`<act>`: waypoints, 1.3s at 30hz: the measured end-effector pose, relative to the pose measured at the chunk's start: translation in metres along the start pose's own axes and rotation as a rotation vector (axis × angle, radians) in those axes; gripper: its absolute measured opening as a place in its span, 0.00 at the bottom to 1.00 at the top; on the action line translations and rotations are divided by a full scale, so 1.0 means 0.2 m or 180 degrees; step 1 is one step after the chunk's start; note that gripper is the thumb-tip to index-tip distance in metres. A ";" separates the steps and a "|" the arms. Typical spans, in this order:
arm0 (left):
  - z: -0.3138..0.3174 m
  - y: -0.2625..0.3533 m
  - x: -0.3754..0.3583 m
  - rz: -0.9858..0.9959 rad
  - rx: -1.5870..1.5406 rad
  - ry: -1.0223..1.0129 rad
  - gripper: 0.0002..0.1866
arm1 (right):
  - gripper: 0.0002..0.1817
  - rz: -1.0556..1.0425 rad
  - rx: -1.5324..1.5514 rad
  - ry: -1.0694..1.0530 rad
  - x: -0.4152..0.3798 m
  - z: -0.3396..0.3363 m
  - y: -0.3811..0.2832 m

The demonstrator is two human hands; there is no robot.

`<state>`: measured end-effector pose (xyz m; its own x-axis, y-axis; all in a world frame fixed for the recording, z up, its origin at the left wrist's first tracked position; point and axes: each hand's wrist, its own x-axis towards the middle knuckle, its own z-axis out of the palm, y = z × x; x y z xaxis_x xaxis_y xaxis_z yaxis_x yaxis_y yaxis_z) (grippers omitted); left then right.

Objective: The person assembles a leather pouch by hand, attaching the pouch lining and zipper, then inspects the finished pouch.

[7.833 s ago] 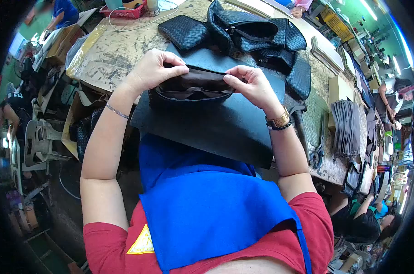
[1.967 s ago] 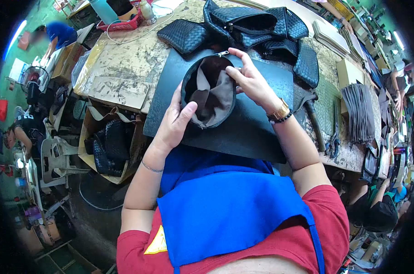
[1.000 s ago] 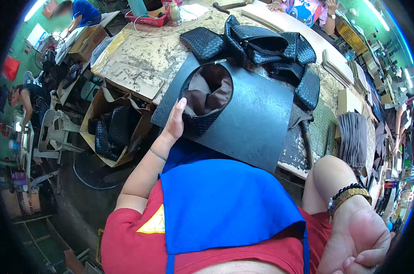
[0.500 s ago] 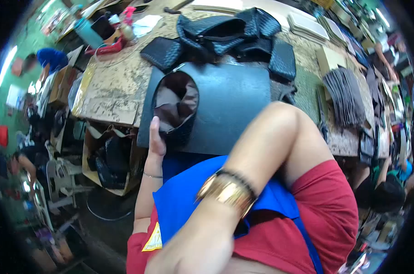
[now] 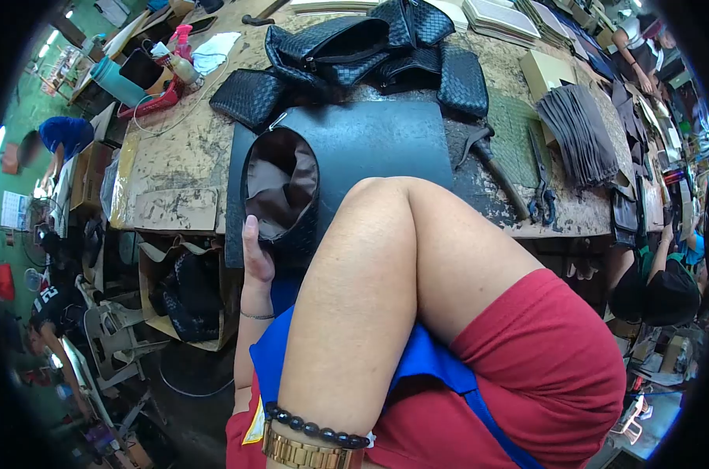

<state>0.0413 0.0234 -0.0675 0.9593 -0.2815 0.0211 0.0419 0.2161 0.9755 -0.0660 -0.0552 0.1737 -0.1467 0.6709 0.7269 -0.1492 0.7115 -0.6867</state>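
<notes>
A black woven-leather bag (image 5: 303, 234) stands on a dark board (image 5: 378, 133), its mouth open toward me and its brown lining (image 5: 272, 184) showing. My left hand (image 5: 257, 254) is upright at the bag's near left side, seen edge-on with its visible fingers stretched out; it seems to touch the bag, not wrap around it. My right arm is bent across my body, with a gold watch (image 5: 311, 452) and a dark bead bracelet on the wrist. The right hand itself is beyond the bottom edge of the view.
More black woven bags (image 5: 331, 47) lie behind the board. A hammer (image 5: 499, 172) and scissors (image 5: 542, 180) lie to the right, near stacked dark pieces (image 5: 577, 137). A red tray (image 5: 155, 102) with bottles stands back left. A box (image 5: 213, 340) sits below the table. Other people work on both sides.
My right hand has moved down toward me and out of view, leaving only the wrist. The hammer now shows. My left hand stays by the bag; the whole view has shifted slightly.
</notes>
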 end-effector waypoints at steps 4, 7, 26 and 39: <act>0.05 0.01 0.00 0.0159 0.0233 -0.0150 0.27 | 0.17 -0.0007 0.0070 0.0016 0.01 -0.01 0.01; 0.09 0.03 0.01 0.0196 0.0207 -0.0140 0.27 | 0.18 -0.0007 0.0115 -0.0005 0.01 -0.01 0.00; 0.02 -0.05 0.00 -0.0285 -0.0144 0.0177 0.28 | 0.22 0.0006 0.0140 0.0024 0.03 -0.04 -0.01; 0.03 0.16 0.03 -0.0660 0.0331 -0.0296 0.28 | 0.24 0.0420 0.0048 0.0403 -0.02 -0.16 -0.20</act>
<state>0.0475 0.0223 -0.0351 0.9032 -0.3955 -0.1666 0.2017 0.0486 0.9782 -0.0285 -0.0792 0.1988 -0.0417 0.7799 0.6245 -0.1515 0.6128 -0.7755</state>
